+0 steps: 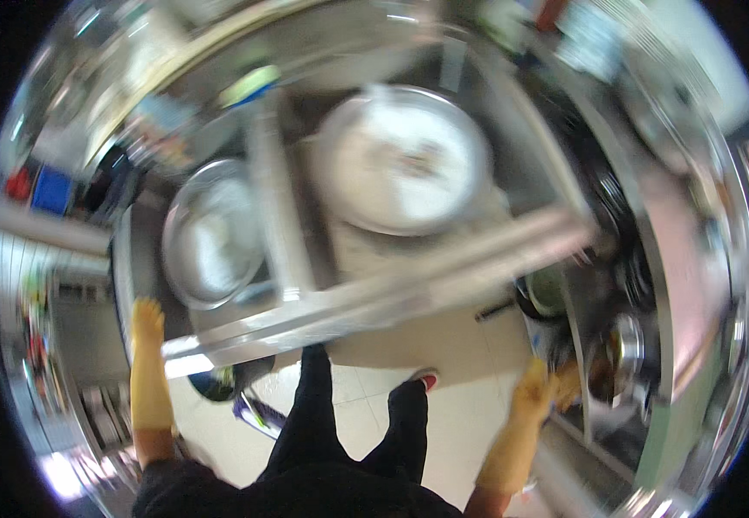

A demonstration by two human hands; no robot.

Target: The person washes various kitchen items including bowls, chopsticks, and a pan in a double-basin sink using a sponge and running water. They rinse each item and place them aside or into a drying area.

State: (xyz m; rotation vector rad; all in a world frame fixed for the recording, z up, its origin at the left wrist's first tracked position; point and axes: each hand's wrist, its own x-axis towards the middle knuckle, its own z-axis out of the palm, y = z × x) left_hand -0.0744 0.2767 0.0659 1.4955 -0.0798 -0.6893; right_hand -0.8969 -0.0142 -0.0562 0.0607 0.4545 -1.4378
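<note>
Both my hands wear long yellow rubber gloves. My left hand [148,318] is at the front left corner of a double stainless steel sink [355,298]; whether it touches the rim I cannot tell. Inside the left basin, beside that hand, a round metal bowl [187,259] holds something white, perhaps suds. A larger metal basin [374,223] in the right compartment contains whitish foamy liquid with a darker patch. Out to the right, my right hand [532,386] hangs low beside a shelf unit. A brown thing [567,386] shows by its fingers, too blurred to tell whether it is held.
A green and blue sponge or brush [249,85] lies on the sink's back ledge. To the right, shelves hold dark stacked cookware [614,201] and a metal pot [627,340]. A handled pan [543,291] juts from there. Under the sink's left front stands a dark round container [214,383].
</note>
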